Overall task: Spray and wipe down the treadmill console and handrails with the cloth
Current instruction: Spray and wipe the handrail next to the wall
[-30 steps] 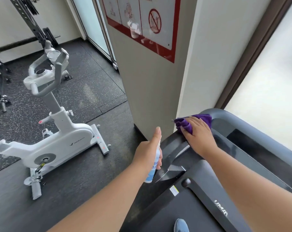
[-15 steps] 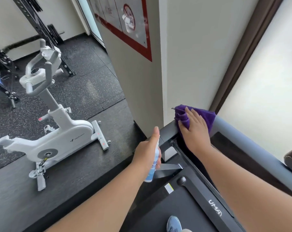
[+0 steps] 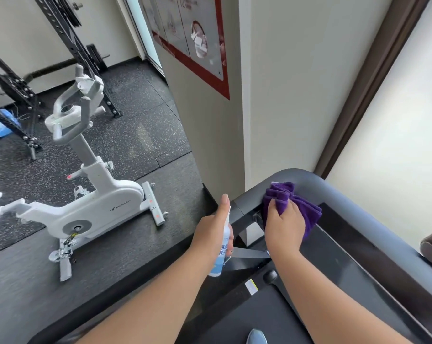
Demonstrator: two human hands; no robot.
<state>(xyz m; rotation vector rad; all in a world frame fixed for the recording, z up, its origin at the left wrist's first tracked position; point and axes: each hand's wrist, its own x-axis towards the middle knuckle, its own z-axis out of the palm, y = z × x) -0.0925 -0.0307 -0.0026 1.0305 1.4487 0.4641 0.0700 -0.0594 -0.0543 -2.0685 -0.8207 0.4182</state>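
The dark grey treadmill handrail [image 3: 306, 180] curves round the front left corner of the console [image 3: 346, 234]. My right hand [image 3: 283, 225] grips a folded purple cloth [image 3: 299, 204] and holds it against the handrail's corner. My left hand [image 3: 213, 234] holds a white and blue spray bottle [image 3: 221, 254] upright just left of the treadmill frame, index finger stretched up along its top. The bottle's nozzle is hidden behind that finger.
A white exercise bike [image 3: 93, 197] stands on the black rubber floor to the left. A beige wall column [image 3: 234, 120] with a red-edged poster rises right behind the handrail corner. A black weight rack [image 3: 19, 95] is at far left. A frosted window [image 3: 396, 125] lies to the right.
My right hand has gone from pressing flat on the cloth to bunching it in its fingers at the handrail corner. The left hand keeps the bottle in the same place.
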